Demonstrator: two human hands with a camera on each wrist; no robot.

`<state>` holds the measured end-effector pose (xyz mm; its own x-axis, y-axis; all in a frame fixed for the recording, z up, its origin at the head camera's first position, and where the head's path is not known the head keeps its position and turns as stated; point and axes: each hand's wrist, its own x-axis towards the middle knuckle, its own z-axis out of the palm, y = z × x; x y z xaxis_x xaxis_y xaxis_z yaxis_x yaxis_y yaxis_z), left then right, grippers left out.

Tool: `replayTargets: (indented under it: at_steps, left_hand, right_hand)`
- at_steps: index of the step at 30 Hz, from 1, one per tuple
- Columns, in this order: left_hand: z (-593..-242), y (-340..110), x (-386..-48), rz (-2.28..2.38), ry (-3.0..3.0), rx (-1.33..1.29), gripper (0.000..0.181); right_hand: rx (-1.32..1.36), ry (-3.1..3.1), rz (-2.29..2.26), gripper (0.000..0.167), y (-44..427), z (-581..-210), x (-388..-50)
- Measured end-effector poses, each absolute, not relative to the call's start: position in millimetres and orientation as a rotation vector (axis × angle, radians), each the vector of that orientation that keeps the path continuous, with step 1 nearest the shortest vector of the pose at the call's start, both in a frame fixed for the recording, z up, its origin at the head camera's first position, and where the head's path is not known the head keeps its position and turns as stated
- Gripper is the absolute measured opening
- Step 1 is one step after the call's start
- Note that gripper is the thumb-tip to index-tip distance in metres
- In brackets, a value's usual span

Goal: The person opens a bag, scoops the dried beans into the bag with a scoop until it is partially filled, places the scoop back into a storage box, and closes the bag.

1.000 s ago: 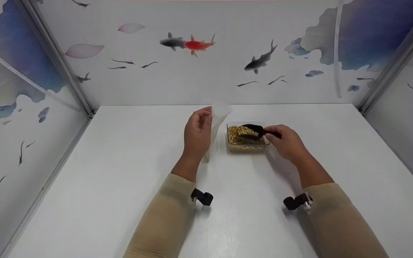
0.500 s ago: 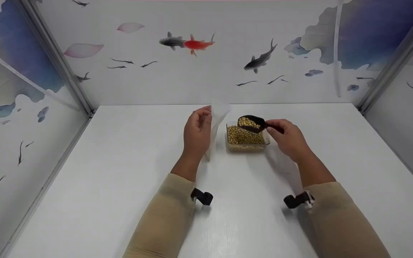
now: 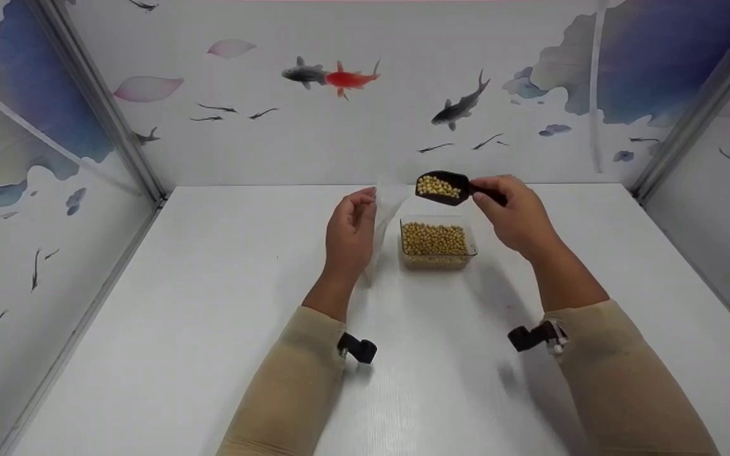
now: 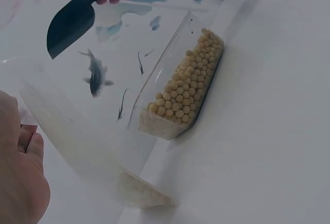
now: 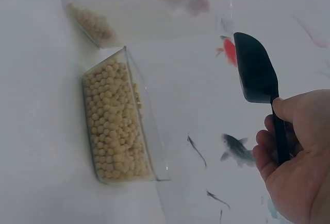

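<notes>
My right hand [image 3: 517, 212] pinches the handle of a black scoop [image 3: 460, 179], which carries yellow beans [image 3: 436, 186] above the back of a clear container [image 3: 435, 261] full of the same beans. Left of the container, my left hand [image 3: 350, 234] holds a translucent bag [image 3: 388, 206] upright by its upper part. In the left wrist view some beans lie in the bottom corner of the bag [image 4: 77, 141]; the right wrist view shows them too, low in the bag [image 5: 154, 7]. The scoop [image 5: 255, 69] is beside the bag's mouth, apart from it.
A white table [image 3: 213, 329] lies under both arms. Behind it stands a white wall panel [image 3: 352, 139] with painted fish, with metal-edged panels at the left and right. Black wrist mounts [image 3: 357, 348] stick out from both sleeves.
My right hand has lifted the scoop with its beans out of the container, up and away from me. My left hand and the bag have stayed almost still.
</notes>
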<state>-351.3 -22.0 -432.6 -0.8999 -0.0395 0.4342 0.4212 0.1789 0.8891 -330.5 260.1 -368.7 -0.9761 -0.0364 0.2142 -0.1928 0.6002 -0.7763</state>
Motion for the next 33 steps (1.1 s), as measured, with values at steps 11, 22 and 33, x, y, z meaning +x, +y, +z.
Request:
replayTargets:
  at_steps: [11, 22, 33]
  left_hand:
    - [-432.8, -22.1, -349.6, -1.747, -2.113, -0.407, 0.022]
    - [-433.3, -23.3, -350.2, -1.761, -2.089, -0.441, 0.021]
    - [-434.0, -23.2, -352.2, -1.776, -2.063, -0.420, 0.019]
  right_hand:
    - [0.318, -2.631, 1.131, 0.035, 237.4, -340.9, -323.3]
    - [0.400, -2.680, 0.982, 0.032, 218.0, -328.4, -319.9]
    - [0.441, -2.683, 0.881, 0.030, 217.0, -329.7, -317.9]
